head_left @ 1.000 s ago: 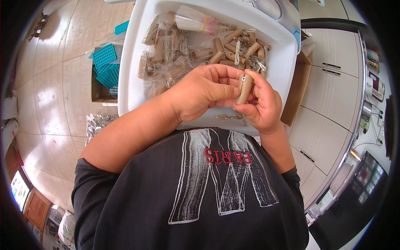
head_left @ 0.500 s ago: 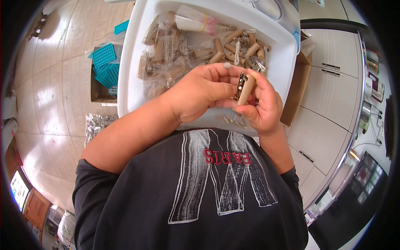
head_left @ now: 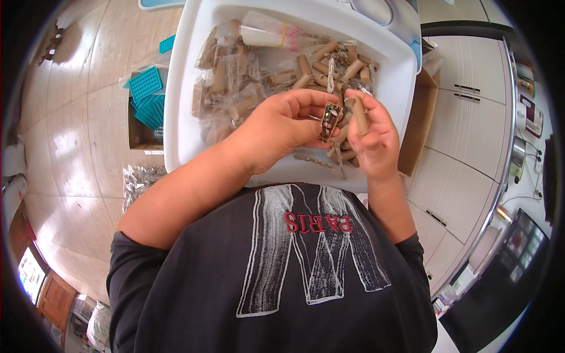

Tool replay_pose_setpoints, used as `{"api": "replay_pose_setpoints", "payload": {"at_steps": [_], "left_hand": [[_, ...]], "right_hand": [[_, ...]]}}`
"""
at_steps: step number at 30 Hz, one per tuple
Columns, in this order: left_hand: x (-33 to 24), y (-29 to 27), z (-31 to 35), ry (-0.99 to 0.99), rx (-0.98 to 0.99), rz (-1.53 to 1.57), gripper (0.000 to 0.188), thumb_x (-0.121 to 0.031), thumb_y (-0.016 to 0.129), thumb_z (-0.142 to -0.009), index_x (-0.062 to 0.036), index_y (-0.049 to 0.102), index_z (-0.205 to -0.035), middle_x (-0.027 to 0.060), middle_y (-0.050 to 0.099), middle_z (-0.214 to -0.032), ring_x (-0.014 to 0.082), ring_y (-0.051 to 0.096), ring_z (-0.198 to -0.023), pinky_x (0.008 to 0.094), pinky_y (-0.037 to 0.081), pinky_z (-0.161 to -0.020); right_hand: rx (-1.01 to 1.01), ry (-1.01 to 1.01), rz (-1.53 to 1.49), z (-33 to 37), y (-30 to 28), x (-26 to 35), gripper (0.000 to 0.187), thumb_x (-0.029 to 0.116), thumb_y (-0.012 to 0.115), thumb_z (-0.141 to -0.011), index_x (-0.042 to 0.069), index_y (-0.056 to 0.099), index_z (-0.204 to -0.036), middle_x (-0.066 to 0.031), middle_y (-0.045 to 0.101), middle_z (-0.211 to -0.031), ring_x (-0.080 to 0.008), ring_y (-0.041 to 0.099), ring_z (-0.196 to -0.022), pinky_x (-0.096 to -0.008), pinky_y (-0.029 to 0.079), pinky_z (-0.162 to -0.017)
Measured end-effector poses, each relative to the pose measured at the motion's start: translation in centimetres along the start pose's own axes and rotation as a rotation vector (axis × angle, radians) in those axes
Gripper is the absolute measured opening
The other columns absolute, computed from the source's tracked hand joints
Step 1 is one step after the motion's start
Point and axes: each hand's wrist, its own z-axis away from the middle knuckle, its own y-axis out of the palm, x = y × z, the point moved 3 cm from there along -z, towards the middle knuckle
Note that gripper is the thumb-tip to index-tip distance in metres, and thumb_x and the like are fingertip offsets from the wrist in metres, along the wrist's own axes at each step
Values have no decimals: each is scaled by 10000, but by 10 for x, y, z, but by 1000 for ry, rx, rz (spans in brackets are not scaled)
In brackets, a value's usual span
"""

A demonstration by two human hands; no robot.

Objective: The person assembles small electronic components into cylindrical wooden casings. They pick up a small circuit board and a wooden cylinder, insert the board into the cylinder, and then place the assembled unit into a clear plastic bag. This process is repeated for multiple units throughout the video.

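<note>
Tan shell (head_left: 360, 116) has left circuit board (head_left: 330, 122); above white tub (head_left: 175, 117)'s near edge, right hand (head_left: 381, 136) pinches shell, left hand (head_left: 287, 122) board's side, likely sparing components (head_left: 329, 115).

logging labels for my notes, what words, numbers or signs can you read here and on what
Shirt: red letters, upside down, legible, but I won't copy wording out.
Clear bags: pink marks, too small to read.
Lit screen, lower left: too blurred to read.
Circuit board in the left hand: nothing readable.

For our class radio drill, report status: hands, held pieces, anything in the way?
Left hand holding circuit piece. Right hand holding tan casing. Pieces apart, over white bin. Nothing visibly blocking either.
</note>
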Motion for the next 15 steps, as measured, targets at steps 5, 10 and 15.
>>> {"api": "replay_pose_setpoints", "payload": {"at_steps": [5,10,15], "left_hand": [[1,-3,1,-43,-56,45,412,32,482,-840,11,428,-1248,105,571,-1077,197,578,-1012,325,495,-867],[5,-7,6,-145,-116,55,400,39,476,-840,12,430,-1236,108,572,-1065,197,572,-1024,344,490,-878],[1,-11,21,-180,-194,26,396,37,475,-838,14,437,-1231,107,573,-1068,191,581,-991,344,494,-868]], "right_hand": [[-118,142,178,-9,-18,4,645,361,693,-783,3,427,-1248,55,465,-651,-35,394,-532,-186,298,-480],[72,319,1192,-15,-11,-2,582,266,693,-754,74,444,-1244,-63,566,-661,-215,567,-592,-333,426,-537],[279,403,1361,-25,1,-7,495,222,660,-762,125,472,-1209,-132,636,-809,-317,616,-769,-422,465,-645]]}}
